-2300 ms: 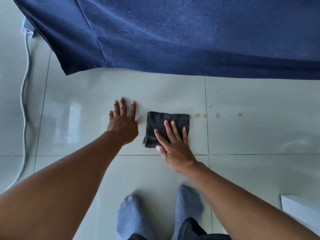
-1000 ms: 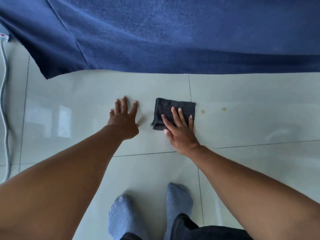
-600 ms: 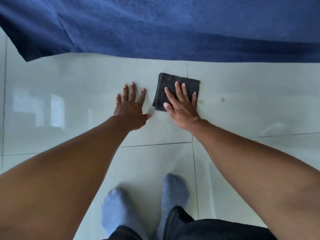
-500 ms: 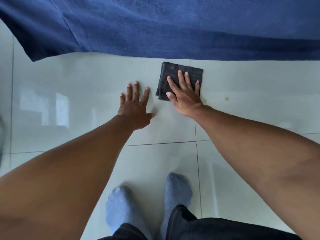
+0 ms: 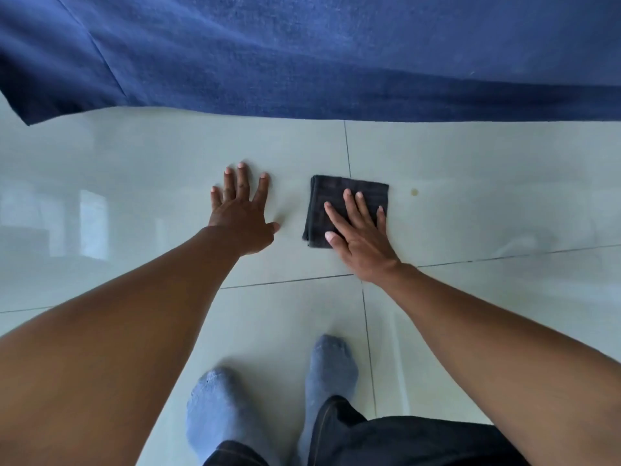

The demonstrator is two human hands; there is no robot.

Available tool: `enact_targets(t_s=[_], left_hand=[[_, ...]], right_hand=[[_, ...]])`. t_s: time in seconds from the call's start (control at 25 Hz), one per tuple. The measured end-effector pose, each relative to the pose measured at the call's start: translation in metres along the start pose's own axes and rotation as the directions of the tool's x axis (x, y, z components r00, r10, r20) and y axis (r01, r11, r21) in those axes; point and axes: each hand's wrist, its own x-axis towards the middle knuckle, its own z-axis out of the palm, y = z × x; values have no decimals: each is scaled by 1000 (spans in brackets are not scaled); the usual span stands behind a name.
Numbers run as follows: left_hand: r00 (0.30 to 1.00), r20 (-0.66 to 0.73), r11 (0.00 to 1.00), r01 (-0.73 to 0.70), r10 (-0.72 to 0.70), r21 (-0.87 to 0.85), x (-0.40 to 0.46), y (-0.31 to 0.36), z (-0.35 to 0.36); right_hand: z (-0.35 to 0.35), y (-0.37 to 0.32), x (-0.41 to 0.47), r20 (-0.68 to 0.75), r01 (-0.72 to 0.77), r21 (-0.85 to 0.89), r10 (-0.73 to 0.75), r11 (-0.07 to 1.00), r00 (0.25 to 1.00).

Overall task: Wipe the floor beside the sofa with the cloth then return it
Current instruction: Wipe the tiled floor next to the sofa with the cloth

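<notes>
A folded black cloth (image 5: 331, 200) lies flat on the pale tiled floor (image 5: 470, 163), a little in front of the dark blue sofa (image 5: 319, 52). My right hand (image 5: 361, 235) presses flat on the cloth with fingers spread, covering its lower right part. My left hand (image 5: 240, 213) rests flat on the bare tile to the left of the cloth, fingers apart, holding nothing. One small yellowish spot (image 5: 415, 192) sits on the tile just right of the cloth.
The sofa's blue fabric spans the whole top of the view, its lower edge close beyond the cloth. My two feet in grey-blue socks (image 5: 331, 361) stand on the tiles below my hands. Dark grout lines cross under the cloth and my right wrist.
My right hand pushed the cloth away toward the sofa, then drew it back toward me. Several yellowish spots seen to the cloth's right earlier are down to one. My left hand stayed planted.
</notes>
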Motion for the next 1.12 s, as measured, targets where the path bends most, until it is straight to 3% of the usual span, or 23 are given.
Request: enact_targets(t_s=[0.2,0.32,0.44,0.6,0.8,0.88,1.0,1.12], left_hand=[[1000,13,1000,7,-7,-28,0,1,2],[999,34,1000,21,-20,-18,-1,2,1],[999,45,1000,21,-21,-1,-1,4,-3],[1000,24,1000,14,-14,-15,0,2,-1],[1000,-2,1000,18,-18,-4,3,2,6],[1000,0,1000,12,-12,2,4,1,7],[1000,3,1000,3,-3,-3,2,0,3],[998,-44,999,-37,36,-17,-3,-8,-7]], right_hand=[[-33,-13,85,-23,-142,10,142,990,990],[2,-21,26,-96,-51,-16,49,999,994],[30,0,-47,-71,-35,-5,35,999,997],[24,53,-66,-99,-313,87,321,946,942],[-33,88,35,-97,-641,258,679,723,727],[-47,60,81,-110,-587,221,618,779,779],[-22,-20,92,-184,-237,71,246,969,952],[18,-54,17,-153,-74,34,78,997,985]])
